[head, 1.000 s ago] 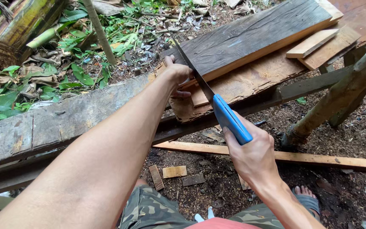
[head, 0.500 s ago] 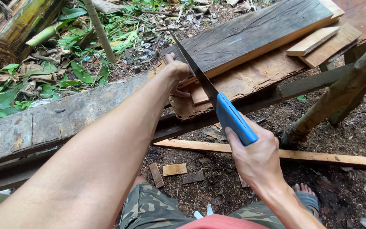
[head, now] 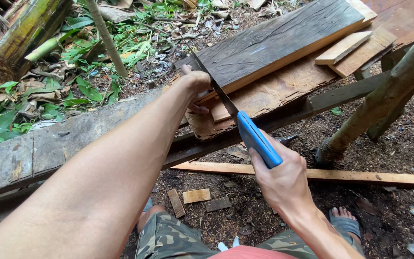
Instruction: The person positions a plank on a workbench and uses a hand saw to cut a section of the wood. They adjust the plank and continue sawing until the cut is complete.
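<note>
- Far left, a cut trunk [head: 22, 36] lies among green leaves [head: 68, 91], well apart from my work.
- Nearer, a long grey beam [head: 39, 148] runs from the left edge toward the middle; my left forearm passes over it.
- My left hand [head: 195, 86] rests on the near left end of the dark plank [head: 274, 43], fingers curled down over that end and pressing on it, just left of the saw blade.
- The dark plank lies on a paler, rougher board [head: 269, 93], whose ragged near edge juts out past the rail [head: 312, 105] beneath.
- The saw [head: 226, 103] crosses the plank's near edge at a slant, its tip far and left, its blue handle near and right.
- My right hand [head: 281, 180] is wrapped tight round the blue handle, fingers closed, below the board's edge with open air around it.
- On the ground between my knees lie small wood offcuts [head: 196, 196] on dark soil.
- A thin pale strip [head: 360, 176] lies flat behind my right hand, running off right.
- Far right, two short pale blocks [head: 355, 50] sit on the board, and a slanting post [head: 384, 96] closes that side.
</note>
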